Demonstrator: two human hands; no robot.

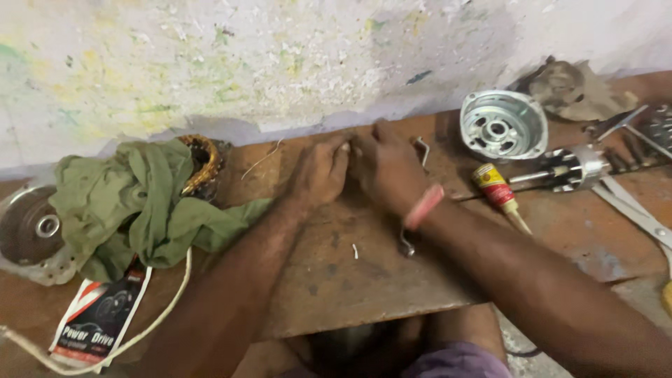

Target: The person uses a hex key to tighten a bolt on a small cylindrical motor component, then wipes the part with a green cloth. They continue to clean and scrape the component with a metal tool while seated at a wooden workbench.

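Far left: dull round metal disc (31, 231), half under crumpled green cloth (140, 203); copper-wound coil (203, 164) behind cloth.

Centre, far edge of worn wooden bench (350, 280): left hand (318, 171) and right hand (385, 168) touching, fingers curled together; anything pinched between them hidden, cannot tell.

Bent metal rod (406, 241) runs under right wrist.

Right: small glue tube (498, 192), ribbed shiny motor housing (502, 124), rotor (570, 168).

Risk, judged: small part could slip from fingertips, vanish among clutter; forearm could nudge rod off near edge.
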